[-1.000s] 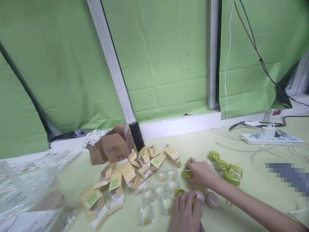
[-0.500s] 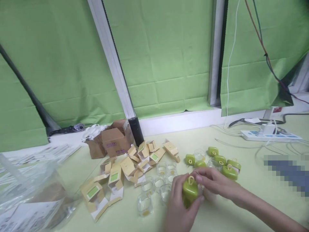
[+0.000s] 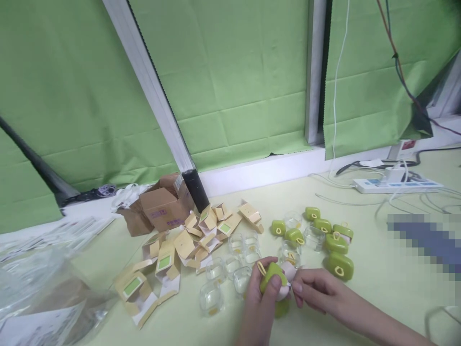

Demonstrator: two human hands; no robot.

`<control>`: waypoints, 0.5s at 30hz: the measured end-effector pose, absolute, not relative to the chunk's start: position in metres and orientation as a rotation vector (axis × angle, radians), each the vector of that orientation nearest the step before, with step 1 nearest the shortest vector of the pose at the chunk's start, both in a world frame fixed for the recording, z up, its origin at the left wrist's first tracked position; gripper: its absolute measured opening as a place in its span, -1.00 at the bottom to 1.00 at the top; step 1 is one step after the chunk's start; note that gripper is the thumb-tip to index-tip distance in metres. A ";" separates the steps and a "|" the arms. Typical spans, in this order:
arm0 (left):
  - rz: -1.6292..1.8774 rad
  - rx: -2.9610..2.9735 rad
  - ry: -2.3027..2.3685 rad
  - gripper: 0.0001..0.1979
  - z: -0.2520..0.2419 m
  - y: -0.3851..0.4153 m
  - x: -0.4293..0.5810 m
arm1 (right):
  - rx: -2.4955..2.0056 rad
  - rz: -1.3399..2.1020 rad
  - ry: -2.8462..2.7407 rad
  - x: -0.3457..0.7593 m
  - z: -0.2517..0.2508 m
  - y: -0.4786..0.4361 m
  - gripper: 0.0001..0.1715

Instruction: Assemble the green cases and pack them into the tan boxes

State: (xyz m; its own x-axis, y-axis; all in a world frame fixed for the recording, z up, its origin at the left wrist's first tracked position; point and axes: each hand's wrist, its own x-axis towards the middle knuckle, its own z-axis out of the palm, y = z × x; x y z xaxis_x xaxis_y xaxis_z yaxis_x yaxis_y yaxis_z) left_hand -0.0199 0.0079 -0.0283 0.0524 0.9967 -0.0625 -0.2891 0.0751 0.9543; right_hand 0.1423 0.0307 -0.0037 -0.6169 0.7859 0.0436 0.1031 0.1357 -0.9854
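Note:
My left hand (image 3: 262,288) is wrapped around a small green case (image 3: 272,278) with a yellow loop, tilted so that pale parts show on its right side. Close against those pale parts is my right hand (image 3: 317,288), its thumb and fingertips pinched together; whatever is between them is too small to make out. Below the hands another green surface (image 3: 282,307) shows, partly hidden. Several more green cases (image 3: 339,266) with yellow loops lie to the right and behind. Clear plastic cups or shells (image 3: 211,298) stand left of my left hand, and another (image 3: 314,238) sits among the green cases.
Opened yellow cardboard boxes (image 3: 166,262) are heaped left of the clear shells. Behind them stand a brown carton (image 3: 163,209) and a black cylinder (image 3: 195,190). A plastic bag (image 3: 46,293) lies at the left; a power strip (image 3: 396,185) with loose cables is at the back right.
The green case in my left hand has turned, and its pale parts now show. My right hand has moved slightly lower, to its side. The view has shifted a little.

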 end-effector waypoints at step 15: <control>1.213 1.054 0.648 -0.55 -0.026 0.003 -0.014 | -0.884 1.566 -1.583 0.140 -0.025 0.016 -0.49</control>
State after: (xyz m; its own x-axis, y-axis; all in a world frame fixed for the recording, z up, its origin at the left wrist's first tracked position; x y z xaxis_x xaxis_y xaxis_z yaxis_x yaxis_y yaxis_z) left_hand -0.0143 0.0028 -0.0258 0.2682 0.9551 0.1258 -0.4266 0.0006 0.9044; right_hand 0.1400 0.0161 -0.0253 -0.4986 0.8663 0.0300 -0.0204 0.0229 -0.9995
